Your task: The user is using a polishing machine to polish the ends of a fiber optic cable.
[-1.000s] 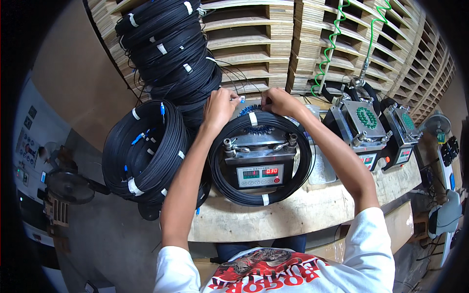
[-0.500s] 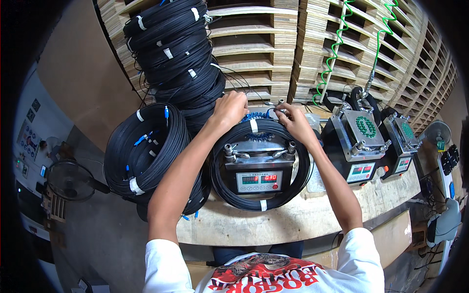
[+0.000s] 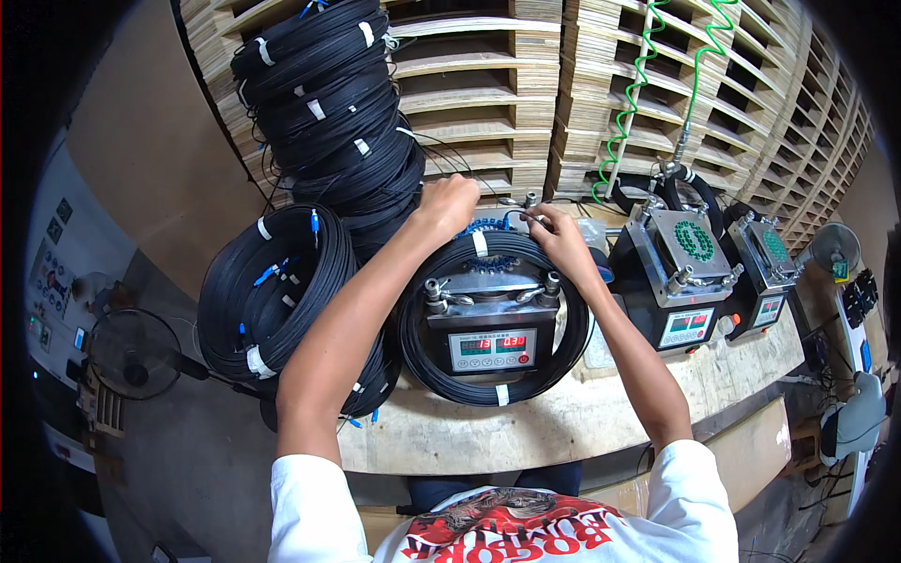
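A coil of black cable [image 3: 410, 349], bound with white tape, leans upright around the front of a polishing machine [image 3: 492, 311] with a lit red display. Blue connectors [image 3: 493, 264] ring the machine's top plate. My left hand [image 3: 449, 203] is closed over the far left of that ring; its fingertips and anything in them are hidden. Just across from it, my right hand [image 3: 561, 236] pinches a thin black cable that bends toward a blue connector [image 3: 508, 220] at the ring's far edge.
A large cable coil [image 3: 218, 305] stands at the left, before a tall stack of coils [image 3: 343, 122]. Two similar machines [image 3: 685, 281] [image 3: 765, 272] with green-dotted plates are at the right. Stacked pallets [image 3: 469, 84] and green spiral air hoses [image 3: 648, 66] rise behind the wooden table [image 3: 450, 441].
My right hand has shifted slightly, and the bent cable by its fingertips shows more plainly. My left hand stays over the ring. The whole view has moved a little.
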